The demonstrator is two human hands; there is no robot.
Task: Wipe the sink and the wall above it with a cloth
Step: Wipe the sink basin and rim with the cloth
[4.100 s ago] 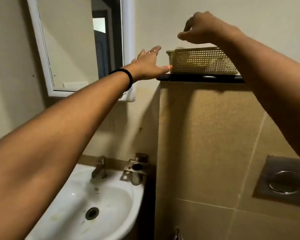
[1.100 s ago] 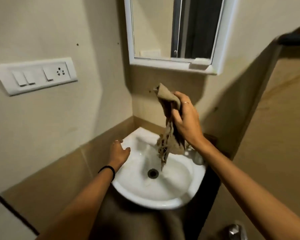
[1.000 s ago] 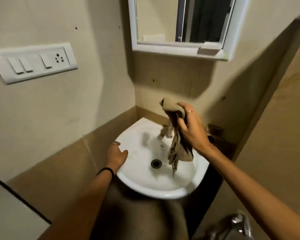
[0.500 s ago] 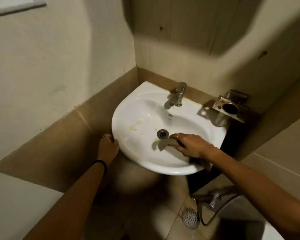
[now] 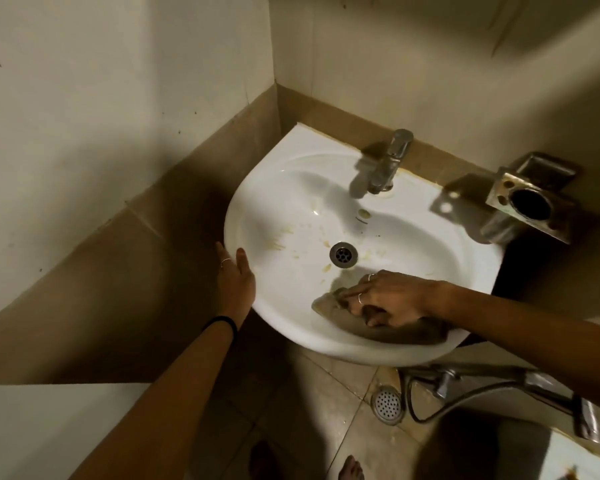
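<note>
A white corner sink [image 5: 278, 188] with yellowish stains around its drain [image 5: 343, 254] fills the middle of the view. My right hand [image 5: 385, 297] presses a brown cloth [image 5: 399, 332] flat against the near inner slope of the basin, below the drain. My left hand [image 5: 235, 277] rests against the sink's left outer rim, fingers apart, holding nothing. The beige wall [image 5: 413, 57] rises behind the sink, above a tan tile band.
A chrome tap [image 5: 390, 161] stands at the back of the sink. A metal holder [image 5: 530, 199] is fixed to the wall on the right. Below are a floor drain [image 5: 387, 405], a hose with a sprayer [image 5: 555, 393] and my bare feet.
My right hand brought the hanging cloth down into the basin and slid it from beside the drain toward the near rim. The view tilted down; my left hand stayed on the sink's left rim.
</note>
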